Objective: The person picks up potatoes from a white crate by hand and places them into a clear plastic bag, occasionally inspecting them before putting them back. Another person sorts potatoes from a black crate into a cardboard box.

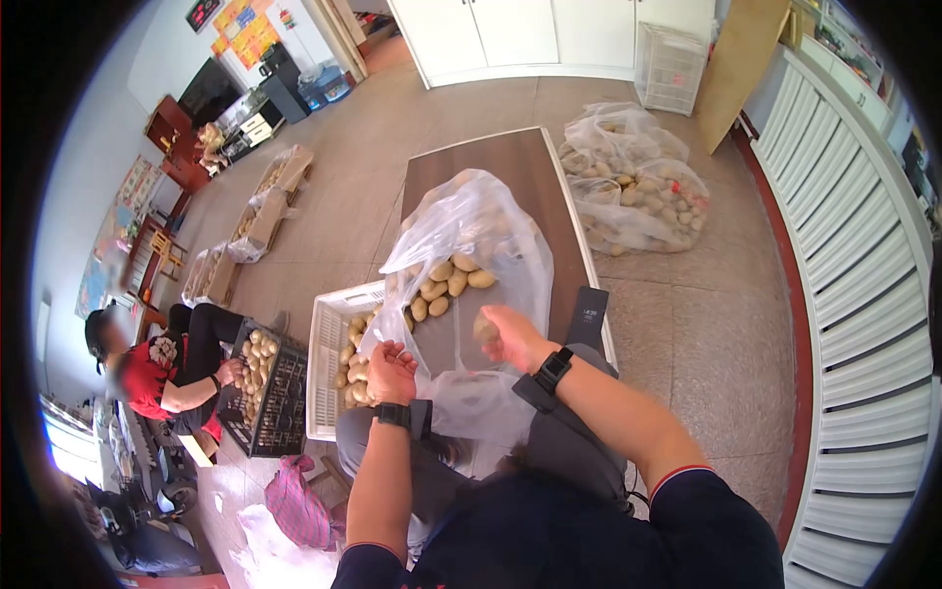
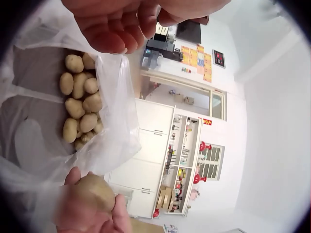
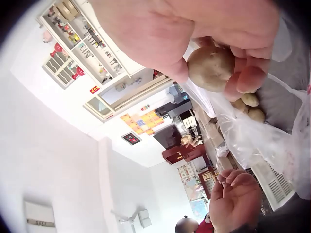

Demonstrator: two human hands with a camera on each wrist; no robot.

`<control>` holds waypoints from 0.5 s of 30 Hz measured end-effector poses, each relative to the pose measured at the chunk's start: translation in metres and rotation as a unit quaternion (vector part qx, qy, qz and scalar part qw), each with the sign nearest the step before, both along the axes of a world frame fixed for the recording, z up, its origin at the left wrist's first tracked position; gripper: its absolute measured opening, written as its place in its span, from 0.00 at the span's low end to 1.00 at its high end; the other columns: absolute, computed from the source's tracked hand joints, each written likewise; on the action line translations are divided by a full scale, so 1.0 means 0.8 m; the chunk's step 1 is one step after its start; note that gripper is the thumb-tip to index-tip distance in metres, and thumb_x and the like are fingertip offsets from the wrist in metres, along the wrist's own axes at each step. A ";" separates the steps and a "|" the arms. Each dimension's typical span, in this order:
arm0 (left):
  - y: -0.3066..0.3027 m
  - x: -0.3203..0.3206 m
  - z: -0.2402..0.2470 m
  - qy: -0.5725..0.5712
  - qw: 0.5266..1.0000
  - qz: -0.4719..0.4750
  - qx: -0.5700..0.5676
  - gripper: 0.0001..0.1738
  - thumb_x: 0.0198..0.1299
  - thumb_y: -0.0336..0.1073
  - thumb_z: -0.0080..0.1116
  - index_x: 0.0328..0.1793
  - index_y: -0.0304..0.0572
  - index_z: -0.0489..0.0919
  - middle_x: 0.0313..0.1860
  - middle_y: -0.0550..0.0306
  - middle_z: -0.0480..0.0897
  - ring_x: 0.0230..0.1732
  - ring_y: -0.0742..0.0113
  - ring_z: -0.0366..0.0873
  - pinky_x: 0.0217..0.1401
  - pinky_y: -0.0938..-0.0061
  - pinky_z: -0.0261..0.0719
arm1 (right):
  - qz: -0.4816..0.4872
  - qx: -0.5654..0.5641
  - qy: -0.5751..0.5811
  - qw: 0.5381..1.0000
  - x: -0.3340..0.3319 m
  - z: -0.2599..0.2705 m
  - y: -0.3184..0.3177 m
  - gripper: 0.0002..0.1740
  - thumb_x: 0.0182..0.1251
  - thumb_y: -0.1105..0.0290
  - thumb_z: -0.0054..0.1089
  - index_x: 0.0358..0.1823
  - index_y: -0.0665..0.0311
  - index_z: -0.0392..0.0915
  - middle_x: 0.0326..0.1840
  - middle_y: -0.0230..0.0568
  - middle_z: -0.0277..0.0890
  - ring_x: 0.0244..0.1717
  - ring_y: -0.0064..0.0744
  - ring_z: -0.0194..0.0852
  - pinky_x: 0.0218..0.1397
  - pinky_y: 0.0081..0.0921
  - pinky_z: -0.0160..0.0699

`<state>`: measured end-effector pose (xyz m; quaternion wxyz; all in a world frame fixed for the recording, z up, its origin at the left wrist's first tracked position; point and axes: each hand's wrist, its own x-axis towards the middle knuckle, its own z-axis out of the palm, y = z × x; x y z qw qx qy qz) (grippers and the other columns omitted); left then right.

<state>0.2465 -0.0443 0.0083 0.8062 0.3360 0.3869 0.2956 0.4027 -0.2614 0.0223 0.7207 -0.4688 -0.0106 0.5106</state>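
My right hand (image 1: pixel 515 337) holds one potato (image 3: pixel 210 68) between thumb and curled fingers, over the near part of the table. With nothing in it, my left hand (image 1: pixel 392 373) hovers by the right side of a white plastic crate (image 1: pixel 318 378), its fingers loosely bent. Potatoes (image 1: pixel 356 373) lie in that crate. A clear plastic bag (image 1: pixel 471 211) is spread across the brown table (image 1: pixel 442 162), its mouth toward me. Inside it sits a pile of potatoes (image 2: pixel 80 97), beyond both hands.
A dark phone-like box (image 1: pixel 589 312) lies on the table's right edge. To the left, a seated person (image 1: pixel 162 368) reaches into a black crate (image 1: pixel 285 393) of potatoes. Bags of potatoes (image 1: pixel 638 211) stand on the floor at right, and boxes (image 1: pixel 260 221) line the floor at left.
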 end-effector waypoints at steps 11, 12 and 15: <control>-0.052 0.046 -0.016 0.035 0.995 -0.086 -0.021 0.14 0.70 0.49 0.51 0.44 0.48 0.75 0.36 0.61 0.80 0.32 0.62 0.76 0.36 0.64 0.78 | -0.038 -0.024 -0.031 0.999 0.004 -0.020 -0.024 0.25 0.75 0.44 0.45 0.58 0.56 0.70 0.40 0.35 0.74 0.27 0.28 0.74 0.24 0.26 0.72; -0.057 0.051 -0.014 0.038 0.995 -0.087 -0.019 0.14 0.69 0.49 0.51 0.44 0.48 0.76 0.36 0.61 0.80 0.32 0.61 0.76 0.36 0.64 0.78 | -0.041 -0.028 -0.032 0.998 0.006 -0.018 -0.027 0.25 0.75 0.44 0.45 0.58 0.56 0.70 0.40 0.35 0.74 0.27 0.28 0.73 0.24 0.25 0.72; -0.069 0.060 -0.009 0.046 0.995 -0.083 -0.015 0.14 0.69 0.49 0.51 0.44 0.48 0.76 0.35 0.61 0.80 0.33 0.60 0.76 0.36 0.64 0.77 | -0.044 -0.030 -0.043 0.998 0.009 -0.013 -0.032 0.24 0.74 0.45 0.47 0.57 0.55 0.70 0.40 0.34 0.72 0.27 0.27 0.73 0.24 0.25 0.72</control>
